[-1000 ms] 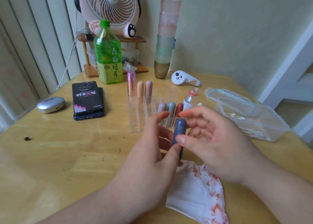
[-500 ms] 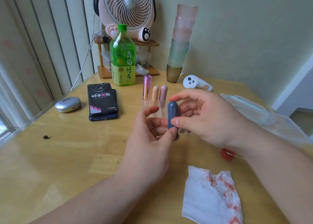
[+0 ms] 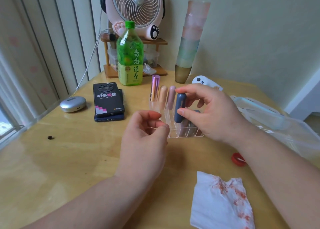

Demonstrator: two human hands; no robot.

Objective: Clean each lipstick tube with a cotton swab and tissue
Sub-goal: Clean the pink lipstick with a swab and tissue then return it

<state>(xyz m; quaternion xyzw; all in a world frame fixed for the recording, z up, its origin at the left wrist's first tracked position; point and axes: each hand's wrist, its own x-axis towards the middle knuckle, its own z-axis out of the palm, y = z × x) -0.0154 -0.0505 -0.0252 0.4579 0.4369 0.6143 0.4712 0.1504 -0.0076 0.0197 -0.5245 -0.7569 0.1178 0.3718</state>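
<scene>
Navy lipstick tube (image 3: 180, 107) stands upright over the clear organizer (image 3: 183, 133), pinched in my right hand (image 3: 213, 114); my left hand (image 3: 145, 142) hangs loosely curled, empty. Stained tissue (image 3: 220, 202) lies beside my right forearm.

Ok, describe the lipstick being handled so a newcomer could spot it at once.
Start at the green tea bottle; before it stands a clear organizer of lipsticks. Over it, the right hand pinches one upright tube. It alone is dark blue; its neighbours are pink, peach, purple.

phone (image 3: 108, 99) l of organizer (image 3: 186, 133), tissue (image 3: 220, 202) in front, bottle (image 3: 129, 55) behind
</scene>
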